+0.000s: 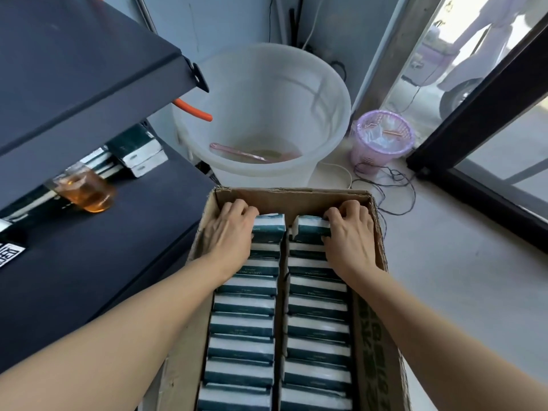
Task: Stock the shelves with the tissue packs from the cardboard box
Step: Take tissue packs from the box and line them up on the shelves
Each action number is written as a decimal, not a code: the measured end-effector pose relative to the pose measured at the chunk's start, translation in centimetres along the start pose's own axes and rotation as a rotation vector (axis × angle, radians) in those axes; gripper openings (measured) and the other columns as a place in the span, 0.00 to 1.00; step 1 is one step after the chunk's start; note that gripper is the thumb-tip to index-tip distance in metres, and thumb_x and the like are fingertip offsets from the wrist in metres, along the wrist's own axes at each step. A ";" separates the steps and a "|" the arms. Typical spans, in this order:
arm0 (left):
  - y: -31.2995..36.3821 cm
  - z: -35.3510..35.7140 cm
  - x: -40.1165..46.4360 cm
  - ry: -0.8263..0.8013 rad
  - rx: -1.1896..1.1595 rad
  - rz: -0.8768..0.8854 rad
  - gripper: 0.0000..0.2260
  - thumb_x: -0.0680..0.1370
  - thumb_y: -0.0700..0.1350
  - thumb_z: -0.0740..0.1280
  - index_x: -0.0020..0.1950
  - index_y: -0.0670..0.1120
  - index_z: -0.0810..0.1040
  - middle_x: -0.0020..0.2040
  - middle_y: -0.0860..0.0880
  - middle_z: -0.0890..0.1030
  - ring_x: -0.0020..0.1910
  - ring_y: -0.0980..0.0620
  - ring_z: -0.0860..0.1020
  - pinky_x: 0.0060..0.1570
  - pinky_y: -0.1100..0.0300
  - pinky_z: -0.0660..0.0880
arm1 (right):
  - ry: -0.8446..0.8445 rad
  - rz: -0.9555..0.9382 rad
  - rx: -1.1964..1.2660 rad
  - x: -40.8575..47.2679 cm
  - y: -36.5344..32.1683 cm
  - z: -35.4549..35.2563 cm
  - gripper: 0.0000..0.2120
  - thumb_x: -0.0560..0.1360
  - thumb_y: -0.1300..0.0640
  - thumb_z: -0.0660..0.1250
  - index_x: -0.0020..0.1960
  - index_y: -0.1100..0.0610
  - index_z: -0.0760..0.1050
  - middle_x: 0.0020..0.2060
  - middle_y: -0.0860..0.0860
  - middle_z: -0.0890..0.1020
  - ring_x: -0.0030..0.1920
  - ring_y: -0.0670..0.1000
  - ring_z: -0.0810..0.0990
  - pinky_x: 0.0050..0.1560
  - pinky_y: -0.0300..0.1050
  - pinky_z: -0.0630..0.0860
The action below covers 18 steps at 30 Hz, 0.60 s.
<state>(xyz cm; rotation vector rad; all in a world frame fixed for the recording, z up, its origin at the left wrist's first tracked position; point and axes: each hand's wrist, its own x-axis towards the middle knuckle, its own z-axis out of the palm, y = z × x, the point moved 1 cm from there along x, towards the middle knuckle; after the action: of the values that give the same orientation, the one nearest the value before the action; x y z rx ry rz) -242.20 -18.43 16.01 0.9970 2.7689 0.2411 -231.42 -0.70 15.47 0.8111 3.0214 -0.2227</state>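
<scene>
Head view: each hand's fingers curl over the far pack of its own row, left hand (229,229) on the left tissue pack (268,228), right hand (351,232) on the right tissue pack (311,229); long axes run crosswise.

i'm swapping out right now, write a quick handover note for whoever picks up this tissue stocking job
Left hand: fingers curled on the far pack of the left row, lifted slightly.
Right hand: grips the far pack of the right row, also raised.
Cardboard box: on the floor beside the dark shelf, two rows nearly full of tissue packs.
Done: a few packs already lie at the shelf's far end, past a glass of amber liquid.
Left: shelve these two, then empty both rows.
</scene>
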 end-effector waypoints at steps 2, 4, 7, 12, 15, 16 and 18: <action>0.1 -0.4 -0.3 -0.026 -0.049 -0.028 0.13 0.78 0.41 0.64 0.62 0.48 0.70 0.60 0.49 0.72 0.59 0.48 0.69 0.56 0.49 0.72 | -0.031 -0.027 0.032 0.0 0.0 0.0 0.14 0.74 0.56 0.65 0.58 0.54 0.70 0.57 0.53 0.72 0.58 0.56 0.69 0.66 0.50 0.59; 0.2 -1.0 -0.9 -0.034 -0.083 -0.059 0.11 0.78 0.43 0.64 0.60 0.49 0.69 0.58 0.50 0.75 0.57 0.48 0.71 0.52 0.50 0.71 | -0.046 -0.044 0.084 -0.1 0.0 -0.5 0.13 0.75 0.55 0.64 0.59 0.52 0.70 0.56 0.50 0.76 0.59 0.55 0.71 0.67 0.50 0.59; 0.3 -2.8 -2.1 0.004 -0.141 -0.125 0.10 0.78 0.46 0.65 0.58 0.51 0.69 0.56 0.52 0.78 0.53 0.47 0.75 0.44 0.54 0.67 | -0.042 -0.043 0.166 -0.6 0.1 -2.8 0.15 0.75 0.52 0.64 0.61 0.52 0.70 0.55 0.50 0.77 0.57 0.54 0.73 0.60 0.48 0.63; 1.0 -7.8 -4.5 0.001 -0.207 -0.238 0.09 0.78 0.50 0.64 0.58 0.55 0.70 0.55 0.52 0.80 0.52 0.45 0.77 0.43 0.56 0.67 | -0.084 -0.064 0.324 -1.6 -0.1 -9.3 0.17 0.76 0.53 0.63 0.64 0.52 0.68 0.59 0.52 0.77 0.59 0.55 0.74 0.50 0.46 0.67; 1.7 -12.2 -6.2 -0.011 -0.297 -0.312 0.08 0.79 0.51 0.63 0.57 0.55 0.72 0.55 0.52 0.80 0.52 0.46 0.77 0.45 0.55 0.70 | -0.132 -0.123 0.348 -2.2 -0.5 -13.8 0.16 0.77 0.54 0.62 0.64 0.52 0.68 0.60 0.53 0.77 0.57 0.56 0.74 0.47 0.45 0.67; 1.9 -13.9 -6.9 -0.012 -0.327 -0.332 0.08 0.79 0.51 0.63 0.57 0.55 0.73 0.55 0.51 0.80 0.53 0.46 0.77 0.47 0.54 0.72 | -0.139 -0.146 0.362 -2.4 -0.7 -15.5 0.15 0.77 0.54 0.62 0.63 0.52 0.69 0.59 0.53 0.77 0.57 0.56 0.74 0.48 0.46 0.68; 2.4 -17.3 -8.6 -0.008 -0.374 -0.356 0.06 0.78 0.50 0.64 0.55 0.55 0.74 0.54 0.51 0.80 0.53 0.46 0.77 0.52 0.51 0.75 | -0.139 -0.194 0.378 -2.8 -1.3 -19.0 0.14 0.76 0.55 0.63 0.62 0.53 0.70 0.58 0.54 0.78 0.56 0.57 0.75 0.49 0.46 0.69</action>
<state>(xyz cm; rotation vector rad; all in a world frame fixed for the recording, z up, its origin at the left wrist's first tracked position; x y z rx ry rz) -238.25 -23.70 34.34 0.4080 2.6874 0.6621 -229.04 -0.63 34.59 0.4832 2.9616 -0.8340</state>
